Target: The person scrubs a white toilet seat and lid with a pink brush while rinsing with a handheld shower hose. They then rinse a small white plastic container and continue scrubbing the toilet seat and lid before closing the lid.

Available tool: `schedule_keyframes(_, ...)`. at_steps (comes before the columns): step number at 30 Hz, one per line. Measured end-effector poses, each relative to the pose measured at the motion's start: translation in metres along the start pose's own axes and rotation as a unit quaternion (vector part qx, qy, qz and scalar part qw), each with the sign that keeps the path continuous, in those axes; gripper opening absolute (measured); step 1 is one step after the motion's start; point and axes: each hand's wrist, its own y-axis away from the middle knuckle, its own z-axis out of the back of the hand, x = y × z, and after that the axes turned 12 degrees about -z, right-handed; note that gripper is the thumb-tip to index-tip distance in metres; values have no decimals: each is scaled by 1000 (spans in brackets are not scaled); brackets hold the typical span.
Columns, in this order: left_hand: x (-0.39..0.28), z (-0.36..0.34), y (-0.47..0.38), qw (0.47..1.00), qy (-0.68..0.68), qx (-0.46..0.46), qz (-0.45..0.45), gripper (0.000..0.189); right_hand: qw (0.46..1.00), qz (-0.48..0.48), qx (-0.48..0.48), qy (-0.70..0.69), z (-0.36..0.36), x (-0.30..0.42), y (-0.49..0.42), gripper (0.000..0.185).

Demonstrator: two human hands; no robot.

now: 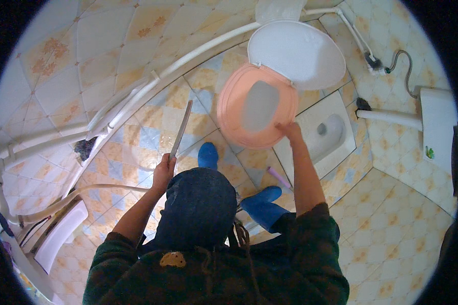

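Observation:
My left hand (164, 170) is closed around a long, thin greyish tube (181, 127) that looks like a hose end and points away over the floor. A pale hose (110, 186) runs from the left wall behind my left forearm; whether it is the same piece is hidden. With my right hand (291, 131) I grip the near right rim of a peach plastic toilet seat (229, 110), slightly blurred, around a grey oval middle. Its hinged white lid (297, 53) is swung back, away from me. The support below the seat is hidden.
A white squat toilet pan (328, 129) lies in the tiled floor at right. A purple tube (278, 177) rests near my blue rubber boots (265, 206). White pipes (198, 53) follow the left wall. A white cistern (437, 126) hangs on the right wall.

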Motion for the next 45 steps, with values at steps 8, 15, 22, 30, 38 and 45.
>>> schedule_keyframes(8, 4, -5, -2, 1000, 15, 1, -4, 30, 943, -54, 192, -266, -63, -41, 89, 51)
schedule_keyframes(15, 0, 3, 0, 1000, 11, -2, 9, 30, 979, -74, -27, -189, -28, -24, 83, 81)
schedule_keyframes(22, 3, 7, 4, 999, 14, -19, -25, 31, 918, -15, -37, -394, 23, -5, 40, 51)
schedule_keyframes(30, -2, 17, 11, 1000, -16, -8, -14, 30, 973, 181, 18, -142, 48, -17, 16, 69)
schedule_keyframes(38, 4, 14, 10, 1000, 4, -3, -6, 30, 975, 128, -39, -179, 140, -16, 0, 52)
schedule_keyframes(45, 3, 11, 6, 1000, -20, -14, -15, 29, 972, 137, 57, -182, 171, 65, -3, 50)
